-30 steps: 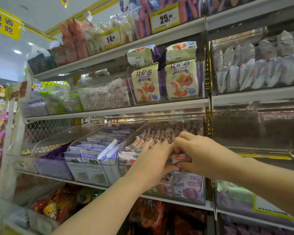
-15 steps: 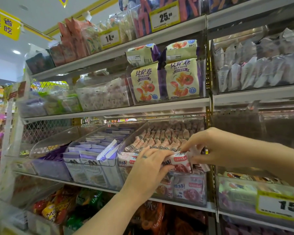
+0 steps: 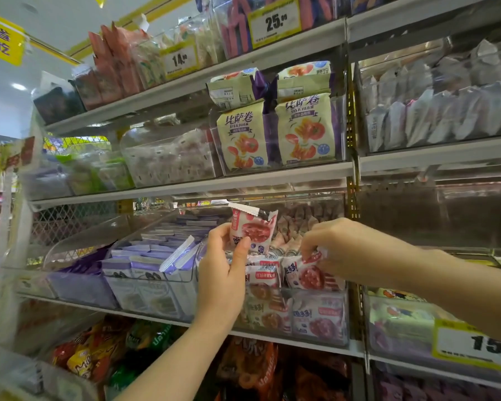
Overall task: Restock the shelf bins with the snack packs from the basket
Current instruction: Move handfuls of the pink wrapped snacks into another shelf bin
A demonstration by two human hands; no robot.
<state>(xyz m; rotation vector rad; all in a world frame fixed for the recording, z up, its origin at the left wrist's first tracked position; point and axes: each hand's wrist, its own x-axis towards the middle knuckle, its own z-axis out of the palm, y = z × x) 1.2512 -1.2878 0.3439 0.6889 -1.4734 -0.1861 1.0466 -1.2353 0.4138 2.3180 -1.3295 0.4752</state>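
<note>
Head view: the left hand (image 3: pixel 224 274) rises from 6 o'clock with its forearm running down to the bottom edge. Its thumb and fingers curl round the lower part of a white snack pack (image 3: pixel 255 230) printed with a red round cake. The pack stands almost upright, crimped end at 12 o'clock, just below the middle of the frame and above the open top of a clear bin (image 3: pixel 318 319) on the middle shelf.

The right hand (image 3: pixel 353 250) reaches in from 4 o'clock, knuckles up and fingers bent down. Its fingertips pinch the top corner of a second pack (image 3: pixel 308 274) of the same kind, which lies at the front of that bin on other packs. The two hands are near each other but apart.

Behind both hands, rows of packs (image 3: pixel 298 221) stand on edge and fill the bin towards its back. More of them show through its front wall.

At 9 o'clock of this bin, touching its side, sits a purple-pack bin (image 3: pixel 159 257), with one packet tilted up at its near right corner. At 12 o'clock, one shelf up, stand cream bags with tomato pictures (image 3: pixel 302 130). A yellow price tag (image 3: pixel 475 347) hangs on the shelf edge at 4 o'clock, partly hidden by the right forearm.
</note>
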